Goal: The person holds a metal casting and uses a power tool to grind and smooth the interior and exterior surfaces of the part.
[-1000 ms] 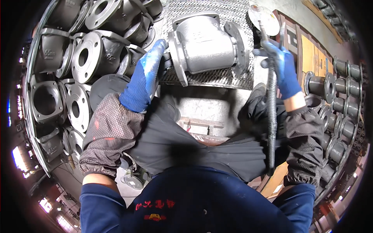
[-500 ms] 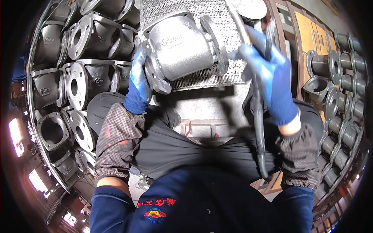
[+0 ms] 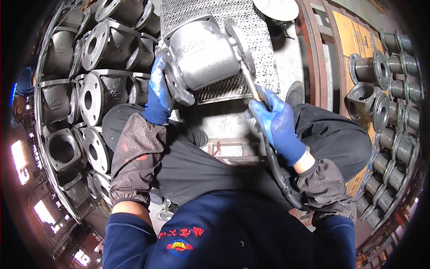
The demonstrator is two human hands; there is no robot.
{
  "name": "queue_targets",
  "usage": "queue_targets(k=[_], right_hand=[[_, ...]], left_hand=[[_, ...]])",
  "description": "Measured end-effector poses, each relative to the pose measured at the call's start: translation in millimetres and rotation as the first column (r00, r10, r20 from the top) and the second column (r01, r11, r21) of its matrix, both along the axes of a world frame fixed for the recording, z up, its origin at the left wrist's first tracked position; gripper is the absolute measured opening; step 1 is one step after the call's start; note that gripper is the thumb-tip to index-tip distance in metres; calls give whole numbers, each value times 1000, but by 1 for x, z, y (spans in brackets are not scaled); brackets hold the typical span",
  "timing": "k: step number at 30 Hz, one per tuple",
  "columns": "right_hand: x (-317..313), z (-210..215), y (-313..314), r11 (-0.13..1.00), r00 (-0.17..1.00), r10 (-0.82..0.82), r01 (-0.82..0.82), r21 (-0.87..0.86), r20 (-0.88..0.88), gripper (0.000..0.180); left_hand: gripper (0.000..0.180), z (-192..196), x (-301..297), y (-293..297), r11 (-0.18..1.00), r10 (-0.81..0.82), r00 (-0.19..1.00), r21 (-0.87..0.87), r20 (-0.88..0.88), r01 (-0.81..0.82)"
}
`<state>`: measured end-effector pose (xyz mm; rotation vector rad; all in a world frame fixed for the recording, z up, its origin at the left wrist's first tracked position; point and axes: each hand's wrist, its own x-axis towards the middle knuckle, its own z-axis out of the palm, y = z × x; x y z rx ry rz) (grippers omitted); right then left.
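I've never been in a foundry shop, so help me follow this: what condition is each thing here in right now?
Valve casting: lying on its side on the mesh bench top, flange gripped.
Left hand: gloved, closed on the casting's flange.
Right hand: gloved, closed on the air tool.
Air tool: tip against the casting's far flange, hose trailing down.
Stacked castings: piled at left, untouched.
Smaller flanged castings: lined up at right, untouched.
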<state>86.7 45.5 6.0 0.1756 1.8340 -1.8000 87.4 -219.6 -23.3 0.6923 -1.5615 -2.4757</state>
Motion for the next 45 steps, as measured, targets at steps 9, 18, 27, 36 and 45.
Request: queue_targets(k=[9, 18, 27, 36, 45], right_hand=[[8, 39, 10, 993, 986, 120, -121, 7, 117, 40], [-84, 24, -14, 985, 967, -174, 175, -11, -187, 40], [-124, -45, -42, 995, 996, -73, 70, -69, -47, 30], [-95, -5, -64, 992, 976, 93, -73, -107, 198, 34], [-102, -14, -69, 967, 963, 244, -250, -40, -116, 36]], left_hand=[[50, -10, 0, -1, 1000, 11, 1000, 11, -9, -11], [49, -21, 7, -9, 986, 124, 990, -103, -73, -131], [37, 14, 16, -13, 688, -155, 963, -724, -221, -55], [41, 34, 23, -40, 951, 102, 993, -287, -59, -115], [34, 42, 15, -38, 972, 235, 970, -14, -56, -236]])
